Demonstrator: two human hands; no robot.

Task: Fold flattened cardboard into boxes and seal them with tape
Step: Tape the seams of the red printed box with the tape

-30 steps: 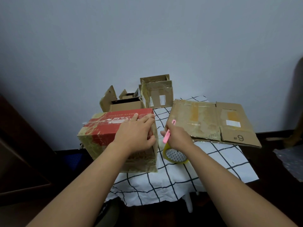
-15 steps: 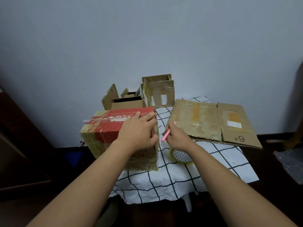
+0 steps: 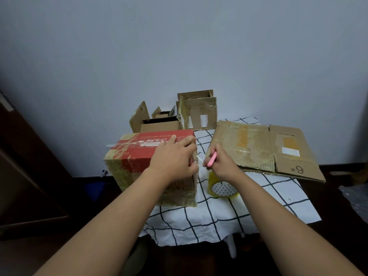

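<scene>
The red-topped box [image 3: 151, 166] is being pressed down by the left hand [image 3: 175, 159], whose fingers are being laid over its top near the right edge, the thumb being curled round the right-hand corner where clear tape is being stretched across to the right hand [image 3: 221, 163]. A pink cutter [image 3: 211, 159] is being gripped in the right hand's curled fingers, just beside the box's corner, and the tape roll [image 3: 223, 187] is being left to rest directly beneath that hand. The box is being judged light and fairly stiff, though its walls are looking creased and heavily taped, so it is best being held flat from above, near the seam, rather than squeezed at the sides. The tape is being judged thin, sticky and prone to folding on itself; it is best being kept taut while cut. The flattened cardboard [image 3: 264, 148] marked #9 is being left just beyond the right hand, floppy along its creases. Two open boxes [image 3: 179, 116] are standing beyond the left hand, against the pale wall [image 3: 179, 46]. Everything is being carried on a small table under a white checked cloth [image 3: 229, 214], which is looking wrinkled and likely to slide; dark floor is being seen on both sides.
</scene>
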